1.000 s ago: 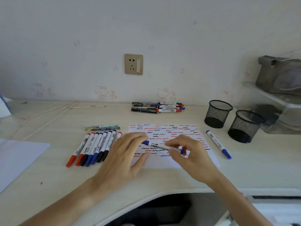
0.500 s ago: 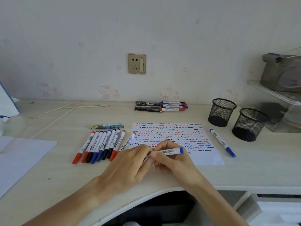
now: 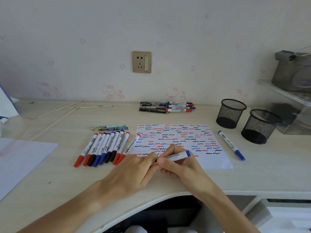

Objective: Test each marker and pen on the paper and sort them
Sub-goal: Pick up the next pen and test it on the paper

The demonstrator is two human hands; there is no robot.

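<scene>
Worktop [image 3: 252,175]: pale wood grain, curved front edge, running back to a wall with a socket plate [image 3: 141,62]. Test paper [image 3: 212,161]: white sheet at centre, covered in rows of red, blue and black squiggles, its near strip bare. Second blank sheet [image 3: 20,158] lies at far left. Two black mesh cups [image 3: 231,113] stand right of the test paper, well apart from it, one nearer than the other. Left hand [image 3: 133,174]: fingers curled, tips meeting the near end of the blue-ended marker [image 3: 178,155]; whether they pinch its cap cannot be told. Right hand [image 3: 178,167]: fingers and thumb wrapped round the same marker's barrel, holding it low over the paper's near left corner, blue end pointing right. Sorted row [image 3: 102,148]: eight markers side by side just left of the paper, red, black and blue caps toward the front edge. Untested pile [image 3: 166,107] lies at the back near the wall. Loose blue marker [image 3: 231,145] lies alone between paper and cups. Small teal pen [image 3: 110,127] lies crosswise behind the row.
</scene>
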